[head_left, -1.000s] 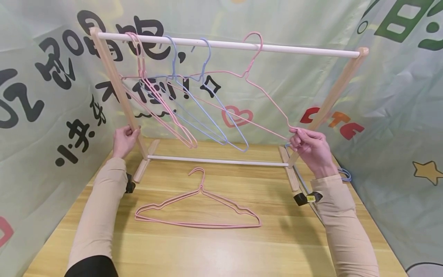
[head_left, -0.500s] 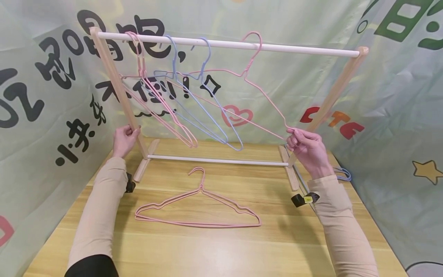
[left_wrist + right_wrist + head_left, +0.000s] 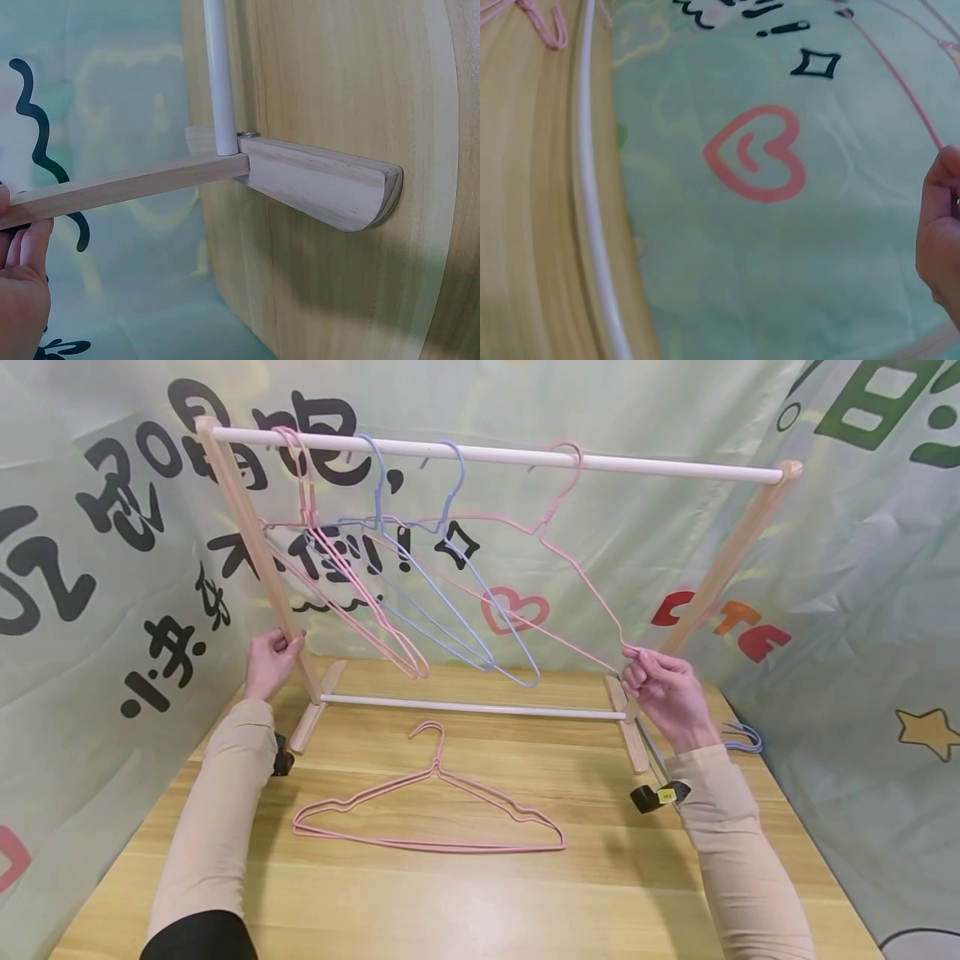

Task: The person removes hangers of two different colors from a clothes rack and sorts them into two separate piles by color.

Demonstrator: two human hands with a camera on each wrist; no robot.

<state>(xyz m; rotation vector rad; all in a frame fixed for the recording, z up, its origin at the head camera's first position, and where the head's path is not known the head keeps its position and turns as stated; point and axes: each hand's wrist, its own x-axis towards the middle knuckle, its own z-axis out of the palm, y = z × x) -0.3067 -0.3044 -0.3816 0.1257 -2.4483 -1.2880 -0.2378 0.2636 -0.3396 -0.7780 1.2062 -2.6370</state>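
My left hand (image 3: 270,667) grips the left wooden post (image 3: 251,547) of a small clothes rack; the left wrist view shows its fingers round that post (image 3: 127,187). On the right, my right hand (image 3: 670,697) pinches the lower corner of a pink clothes hanger (image 3: 552,512). That hanger's hook goes over the white top rail (image 3: 675,468), and its body is swung forward at an angle. Blue hangers (image 3: 380,477) hang to its left, and pink hangers (image 3: 303,485) hang close together by the left post. In the right wrist view the held pink hanger (image 3: 898,79) runs into the fingers.
Pink hangers (image 3: 437,766) lie stacked on the wooden table (image 3: 450,910) in front of the rack. Blue hangers (image 3: 742,739) lie by the right foot, partly hidden behind my right arm. A white lower bar (image 3: 472,707) joins the rack's feet. Printed cloth surrounds the table.
The right hand has shifted slightly left and down with the hanger's corner, and the hook has moved a little right along the rail. My left hand stays on the post.
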